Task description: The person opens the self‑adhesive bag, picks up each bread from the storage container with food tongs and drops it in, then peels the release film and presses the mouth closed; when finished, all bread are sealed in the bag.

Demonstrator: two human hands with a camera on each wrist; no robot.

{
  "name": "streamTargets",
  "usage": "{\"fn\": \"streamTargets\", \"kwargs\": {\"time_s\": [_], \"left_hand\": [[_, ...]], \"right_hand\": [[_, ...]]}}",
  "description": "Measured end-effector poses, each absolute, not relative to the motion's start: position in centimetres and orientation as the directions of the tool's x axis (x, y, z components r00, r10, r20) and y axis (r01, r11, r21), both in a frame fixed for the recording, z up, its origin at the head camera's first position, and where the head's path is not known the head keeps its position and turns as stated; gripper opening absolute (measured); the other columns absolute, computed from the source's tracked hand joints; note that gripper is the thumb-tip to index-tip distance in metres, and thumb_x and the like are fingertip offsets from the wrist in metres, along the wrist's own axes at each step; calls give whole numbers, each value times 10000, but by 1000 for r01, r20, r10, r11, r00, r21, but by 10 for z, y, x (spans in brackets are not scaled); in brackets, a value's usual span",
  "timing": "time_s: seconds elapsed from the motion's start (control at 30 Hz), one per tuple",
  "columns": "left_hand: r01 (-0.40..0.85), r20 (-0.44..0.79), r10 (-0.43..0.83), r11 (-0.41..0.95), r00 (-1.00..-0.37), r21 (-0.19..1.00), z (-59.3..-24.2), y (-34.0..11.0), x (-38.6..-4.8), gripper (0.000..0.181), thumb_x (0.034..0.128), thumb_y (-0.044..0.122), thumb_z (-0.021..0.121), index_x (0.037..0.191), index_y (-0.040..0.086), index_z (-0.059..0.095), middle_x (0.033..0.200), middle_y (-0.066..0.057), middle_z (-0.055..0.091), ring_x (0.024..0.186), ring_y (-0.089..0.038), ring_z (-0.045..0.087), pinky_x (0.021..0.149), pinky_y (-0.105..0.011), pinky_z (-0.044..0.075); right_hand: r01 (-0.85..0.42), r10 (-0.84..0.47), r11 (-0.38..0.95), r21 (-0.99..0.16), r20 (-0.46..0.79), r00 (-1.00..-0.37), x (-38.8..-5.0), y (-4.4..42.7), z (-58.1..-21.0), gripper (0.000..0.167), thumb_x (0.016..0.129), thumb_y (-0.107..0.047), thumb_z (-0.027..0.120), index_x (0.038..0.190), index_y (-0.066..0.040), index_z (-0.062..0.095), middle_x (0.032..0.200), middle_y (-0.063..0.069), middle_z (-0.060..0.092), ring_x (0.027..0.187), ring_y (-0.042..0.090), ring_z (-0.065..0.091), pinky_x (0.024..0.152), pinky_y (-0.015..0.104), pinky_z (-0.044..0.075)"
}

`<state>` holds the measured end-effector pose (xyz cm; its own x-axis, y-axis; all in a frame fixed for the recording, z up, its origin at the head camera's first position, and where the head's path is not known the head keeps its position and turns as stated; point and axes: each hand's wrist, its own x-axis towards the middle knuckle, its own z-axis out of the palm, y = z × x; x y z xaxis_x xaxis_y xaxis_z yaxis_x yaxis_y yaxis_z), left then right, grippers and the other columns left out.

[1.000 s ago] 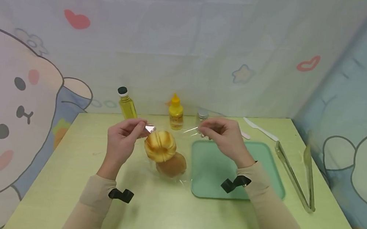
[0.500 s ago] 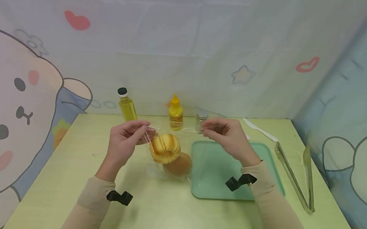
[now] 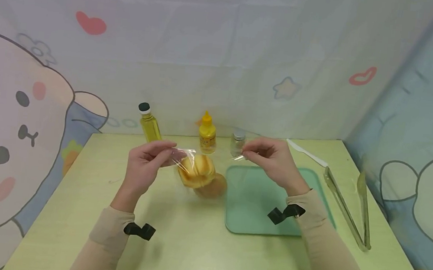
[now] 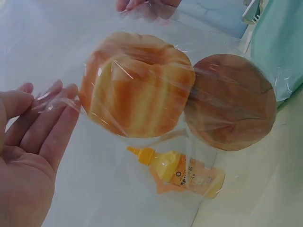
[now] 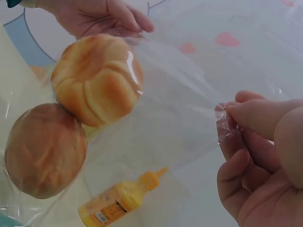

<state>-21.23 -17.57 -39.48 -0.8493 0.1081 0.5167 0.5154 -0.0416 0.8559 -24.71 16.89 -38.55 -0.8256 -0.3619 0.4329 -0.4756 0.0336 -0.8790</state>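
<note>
A clear plastic bag (image 5: 180,109) is stretched between both hands above the table. Inside it are a golden, ridged bread roll (image 3: 198,171) and, lower down, a round brown bun (image 4: 230,101). My left hand (image 3: 144,169) pinches one upper corner of the bag between thumb and fingers, just left of the roll. At the opposite corner, the right hand (image 3: 270,160) pinches the film with thumb and forefinger; a crumpled bit of plastic shows there in the right wrist view. The roll and bun touch each other inside the film.
A green tray (image 3: 262,226) lies at the right, with metal tongs (image 3: 346,208) beyond it. Along the back stand an oil bottle (image 3: 150,124), a yellow squeeze bottle (image 3: 208,134) and a small jar (image 3: 238,142). A white plastic knife (image 3: 308,153) lies behind the tray.
The bag with the roll and bun has shifted right and then up slightly. My right hand has moved a little to the right; the left hand has stayed nearly in place.
</note>
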Motion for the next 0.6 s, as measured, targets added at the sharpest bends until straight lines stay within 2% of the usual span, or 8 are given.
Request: {"fn": "streamTargets", "kwargs": {"time_s": [0.23, 0.43, 0.6], "left_hand": [[529, 546, 129, -145, -828, 837, -392, -177, -213, 122, 990, -152, 572, 969, -215, 675, 932, -91, 806, 830, -212, 802, 780, -410, 639], [552, 571, 174, -147, -803, 821, -391, -180, -212, 172, 1000, -161, 523, 938, -193, 681, 961, -71, 805, 863, -204, 801, 798, -404, 640], [553, 568, 211, -133, -795, 823, -390, -182, -211, 176, 1002, -143, 539, 930, -177, 696, 990, -74, 811, 918, -213, 795, 837, -382, 640]], "right_hand": [[-498, -399, -12, -867, 460, -793, -247, 173, -387, 117, 962, 68, 706, 1050, 48, 780, 1019, 112, 773, 867, 177, 731, 757, 284, 602], [-489, -413, -63, -870, 469, -781, -244, 175, -385, 71, 971, 95, 661, 960, 127, 723, 1032, 8, 774, 986, 204, 720, 751, 262, 570], [-483, -412, -50, -874, 458, -788, -241, 175, -385, 110, 969, 102, 653, 936, 76, 755, 1047, 21, 768, 1018, 223, 713, 788, 278, 592]]}}
